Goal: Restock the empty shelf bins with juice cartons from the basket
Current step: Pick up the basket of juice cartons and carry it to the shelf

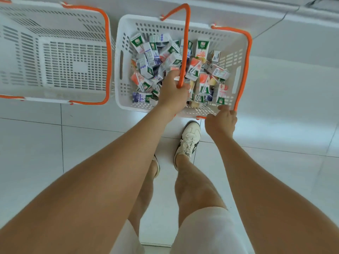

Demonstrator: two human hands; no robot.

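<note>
We are closing our left hand (173, 92) around the raised orange handle (185, 43) of the full basket (124, 33), fingers clamped tight on the bar near its near end. We are probably doing so because the load needs a firm hold before it is lifted toward the shelves. Our right hand (221, 122) is reaching for the second handle (245, 61), which is lying flat along the basket's right rim. Its bent fingers are meeting the near right corner, but we cannot tell whether they are gripping the handle or only touching it. Taking both handles would be keeping the weight level.

The juice cartons (201, 47) are lying inside this basket on the tiled floor (275, 107), right of centre. They are small white boxes with green labels and red, orange or purple fruit panels. They are heaped loosely at every angle, and one is standing upright toward the far side. To the left, an empty basket (73, 66) is sitting just beside the full one. No shelf bins are showing.
</note>
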